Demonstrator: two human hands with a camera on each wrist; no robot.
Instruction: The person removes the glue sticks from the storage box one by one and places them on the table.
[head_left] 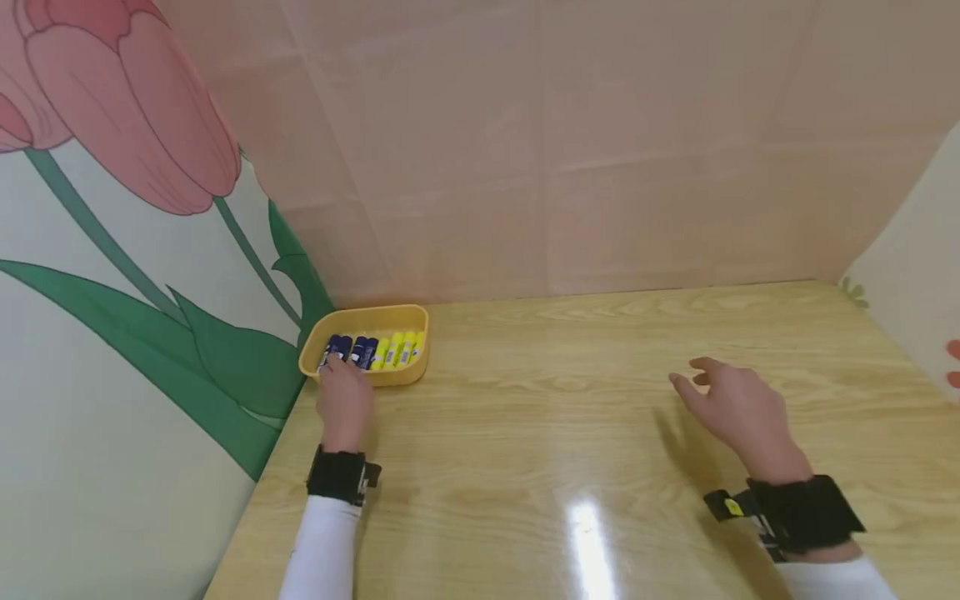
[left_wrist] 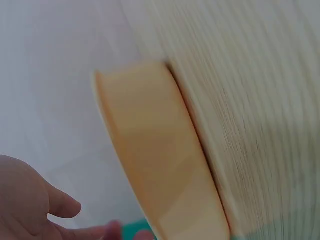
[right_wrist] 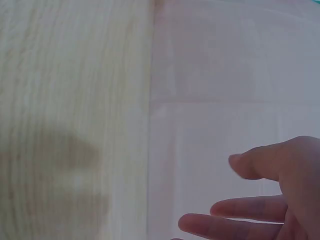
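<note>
A yellow-orange plastic basket (head_left: 411, 373) stands at the table's far left corner. Inside it lie several small dark blue cylinders (head_left: 365, 350) on the left and yellow ones (head_left: 392, 350) on the right, with labels on some. My left hand (head_left: 345, 398) reaches over the near rim at the basket's left end, fingertips by the blue cylinders. In the left wrist view its thumb stands apart from the fingers, which pass partly behind the rim. My right hand (head_left: 741, 408) hovers over the right side of the table, fingers loosely bent, holding nothing.
The wood-grain table (head_left: 525, 433) reaches back to a plain pinkish-beige covering (head_left: 540, 167). On the left, a panel with a printed tulip (head_left: 142, 108) borders the table close to the basket. Another pale panel (head_left: 918, 275) is at the right.
</note>
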